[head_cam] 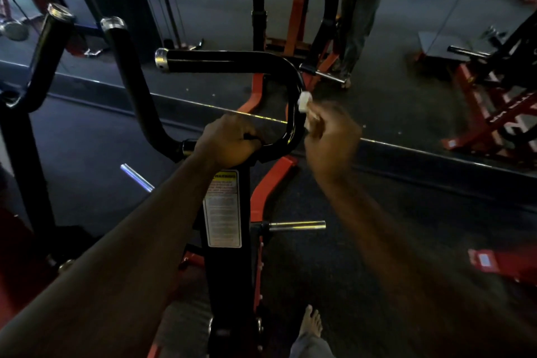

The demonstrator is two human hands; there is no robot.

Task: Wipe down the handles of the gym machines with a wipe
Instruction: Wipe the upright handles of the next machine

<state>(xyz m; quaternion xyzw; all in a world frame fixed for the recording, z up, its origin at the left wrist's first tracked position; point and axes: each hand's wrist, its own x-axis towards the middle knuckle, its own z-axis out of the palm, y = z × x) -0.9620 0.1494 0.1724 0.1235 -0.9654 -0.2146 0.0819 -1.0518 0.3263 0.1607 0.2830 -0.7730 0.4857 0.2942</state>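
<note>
A black curved handle [232,62] with a chrome end cap rises from the machine's upright post [229,270]. My left hand [228,141] grips the base of that handle where it meets the post. My right hand [331,131] pinches a small white wipe [305,102] and holds it against the outer bend of the handle on the right. A second black handle [130,78] angles up to the left, capped in chrome.
A mirror wall runs across the back, with a floor ledge [406,151] below it. Red and black machine frames [499,107] stand at right. A chrome peg [296,225] sticks out of the post. My bare foot [311,321] is on the dark floor.
</note>
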